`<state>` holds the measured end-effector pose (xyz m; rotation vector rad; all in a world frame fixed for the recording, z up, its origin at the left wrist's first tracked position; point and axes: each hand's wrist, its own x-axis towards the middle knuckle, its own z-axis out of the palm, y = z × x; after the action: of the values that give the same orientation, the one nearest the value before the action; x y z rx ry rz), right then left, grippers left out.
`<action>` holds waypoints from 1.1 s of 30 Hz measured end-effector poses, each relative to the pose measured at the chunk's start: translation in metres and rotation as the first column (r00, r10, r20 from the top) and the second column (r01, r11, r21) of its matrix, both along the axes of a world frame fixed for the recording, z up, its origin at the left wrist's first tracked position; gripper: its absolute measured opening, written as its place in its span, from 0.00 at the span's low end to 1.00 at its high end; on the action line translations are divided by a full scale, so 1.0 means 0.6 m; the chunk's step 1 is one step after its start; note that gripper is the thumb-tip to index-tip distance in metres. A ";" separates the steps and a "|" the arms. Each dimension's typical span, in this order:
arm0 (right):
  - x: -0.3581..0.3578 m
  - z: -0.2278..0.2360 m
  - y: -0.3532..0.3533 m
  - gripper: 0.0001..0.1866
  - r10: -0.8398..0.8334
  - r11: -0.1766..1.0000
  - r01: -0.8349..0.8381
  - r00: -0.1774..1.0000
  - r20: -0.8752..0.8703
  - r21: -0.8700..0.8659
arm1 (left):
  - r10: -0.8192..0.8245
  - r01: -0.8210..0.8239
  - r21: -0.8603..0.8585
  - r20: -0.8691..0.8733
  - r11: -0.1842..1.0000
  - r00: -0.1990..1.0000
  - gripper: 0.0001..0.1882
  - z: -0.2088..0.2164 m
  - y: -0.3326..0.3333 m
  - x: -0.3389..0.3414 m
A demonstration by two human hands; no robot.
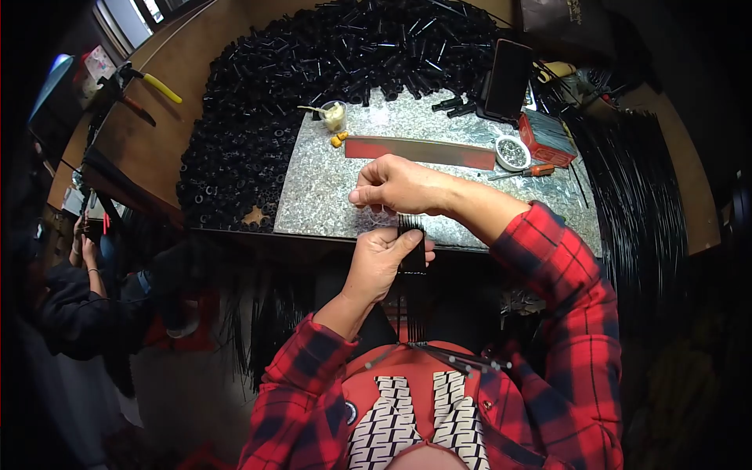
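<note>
My left hand (380, 262) is closed round a bundle of thin black rods (412, 225) just in front of the table's near edge. The rod tops stand up past my thumb in a loose row, and their lower lengths run down toward my lap. Above them, over the speckled tabletop (313, 205), my right hand (401, 185) is held with its thumb and fingertips pinched together. Whatever those fingertips may hold is too small to make out. More dark rods with pale round ends (470, 364) lie across my lap.
A big heap of black tubular parts (337, 55) covers the back, with black rings (227, 172) at left. Nearby are a cup of pale paste (334, 117), a flat bar (423, 152), a white bowl (513, 153), a screwdriver (536, 171) and a propped phone (509, 78). A co-worker's hands (88, 252) show far left.
</note>
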<state>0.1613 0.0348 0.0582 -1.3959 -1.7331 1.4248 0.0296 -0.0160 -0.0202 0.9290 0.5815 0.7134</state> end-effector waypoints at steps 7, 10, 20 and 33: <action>0.032 -0.003 0.010 0.20 0.043 0.979 -0.046 0.999 -0.021 -0.199 | -0.038 0.039 0.006 -0.010 0.999 0.999 0.11 0.010 -0.006 0.003; 0.050 0.005 0.004 0.20 0.038 0.981 -0.030 0.999 0.037 -0.193 | -0.030 0.030 0.018 0.006 0.999 1.000 0.11 0.010 -0.007 0.002; 0.066 0.020 -0.020 0.09 0.264 0.955 -0.250 0.962 0.070 -0.162 | -0.034 0.035 0.014 -0.026 0.999 0.999 0.12 0.007 -0.007 0.004; 0.066 0.011 -0.020 0.09 0.177 0.950 -0.186 0.982 -0.059 -0.251 | -0.017 0.017 0.001 -0.005 1.000 1.000 0.11 0.005 -0.005 0.005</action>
<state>0.2008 0.0230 0.0647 -1.3550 -1.7404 1.8174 0.0324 -0.0190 -0.0171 0.9361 0.5776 0.6963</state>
